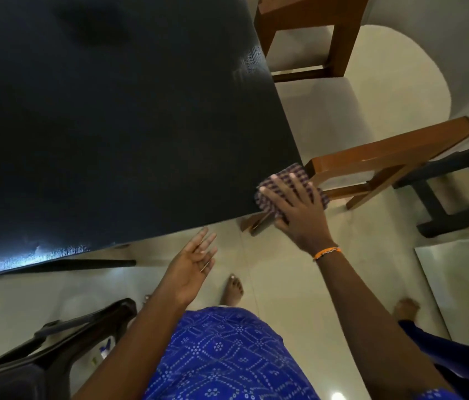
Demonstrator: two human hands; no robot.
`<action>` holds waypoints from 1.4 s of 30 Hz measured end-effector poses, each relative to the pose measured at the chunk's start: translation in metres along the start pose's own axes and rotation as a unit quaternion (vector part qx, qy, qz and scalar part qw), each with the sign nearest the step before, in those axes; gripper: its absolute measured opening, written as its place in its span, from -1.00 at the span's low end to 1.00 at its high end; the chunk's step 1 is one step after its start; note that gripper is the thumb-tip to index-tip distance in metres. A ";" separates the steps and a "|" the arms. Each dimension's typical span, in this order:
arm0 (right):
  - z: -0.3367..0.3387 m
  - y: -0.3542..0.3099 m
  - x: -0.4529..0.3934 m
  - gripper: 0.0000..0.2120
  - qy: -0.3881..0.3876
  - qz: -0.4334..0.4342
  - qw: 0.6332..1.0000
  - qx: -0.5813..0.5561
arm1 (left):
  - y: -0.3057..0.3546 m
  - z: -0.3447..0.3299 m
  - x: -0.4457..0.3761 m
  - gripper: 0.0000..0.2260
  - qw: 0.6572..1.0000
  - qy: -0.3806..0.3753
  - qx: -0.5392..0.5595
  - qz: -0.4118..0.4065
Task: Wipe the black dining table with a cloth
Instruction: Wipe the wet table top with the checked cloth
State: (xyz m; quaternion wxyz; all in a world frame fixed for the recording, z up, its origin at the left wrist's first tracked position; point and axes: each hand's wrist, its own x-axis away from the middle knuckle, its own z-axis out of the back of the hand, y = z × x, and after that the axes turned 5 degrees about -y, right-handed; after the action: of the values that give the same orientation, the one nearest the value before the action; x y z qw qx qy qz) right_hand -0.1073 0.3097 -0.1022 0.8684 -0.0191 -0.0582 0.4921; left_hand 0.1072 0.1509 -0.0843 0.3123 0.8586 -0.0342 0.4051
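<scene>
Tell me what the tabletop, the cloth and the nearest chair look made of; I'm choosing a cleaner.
Tabletop: probably wood or veneer, painted black, since fine grain lines show in the glare. Cloth: woven checked fabric, likely cotton, soft and crumpled under the right hand. Chair: solid-looking brown wood, smooth satin finish.

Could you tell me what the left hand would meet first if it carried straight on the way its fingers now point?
The left hand is open, fingers pointing up toward the near edge of the black table. Going straight on, it would probably meet that edge first, left of the cloth under the right hand; depth is unclear, so it might pass underneath.
</scene>
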 end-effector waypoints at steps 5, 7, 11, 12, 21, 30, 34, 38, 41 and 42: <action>0.002 0.009 0.029 -0.46 0.178 -0.302 0.884 -0.308 | -0.002 0.011 0.009 -0.63 0.997 -0.039 -0.053 0.027; 0.000 -0.009 0.038 -0.54 0.271 -0.402 0.781 -0.393 | 0.001 0.019 0.013 -0.66 0.997 -0.046 -0.056 0.032; 0.003 -0.061 0.030 -0.53 0.315 -0.426 0.701 -0.477 | 0.009 0.039 0.023 -0.67 0.998 -0.045 -0.026 0.021; 0.003 -0.074 0.020 -0.52 0.318 -0.432 0.689 -0.487 | 0.010 0.044 0.027 -0.67 0.999 -0.041 -0.024 0.022; -0.001 -0.251 -0.027 -0.51 0.284 -0.382 0.725 -0.498 | 0.024 0.110 0.061 -0.67 1.000 0.000 0.010 0.010; -0.006 -0.431 -0.039 -0.45 0.130 -0.268 0.767 -0.569 | 0.046 0.211 0.116 -0.66 0.982 0.161 0.093 -0.026; -0.010 -0.502 -0.045 -0.47 0.072 -0.197 0.781 -0.588 | 0.044 0.263 0.137 -0.64 0.960 0.182 0.212 -0.006; -0.012 -0.558 -0.062 -0.46 0.049 -0.220 0.778 -0.587 | 0.045 0.304 0.163 -0.76 0.947 0.190 0.257 -0.031; -0.012 -0.596 -0.066 -0.49 0.025 -0.184 0.783 -0.594 | 0.034 0.336 0.174 -0.74 0.932 0.258 0.253 -0.033; -0.013 -0.606 -0.066 -0.50 0.012 -0.169 0.784 -0.598 | 0.032 0.342 0.179 -0.72 0.925 0.273 0.263 -0.036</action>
State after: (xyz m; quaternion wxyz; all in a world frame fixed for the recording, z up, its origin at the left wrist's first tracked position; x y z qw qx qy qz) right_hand 0.3774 -0.0591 -0.0655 0.7529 -0.5299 -0.3325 0.2043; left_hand 0.4473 -0.0324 -0.1032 0.0867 0.7670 0.1916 0.6062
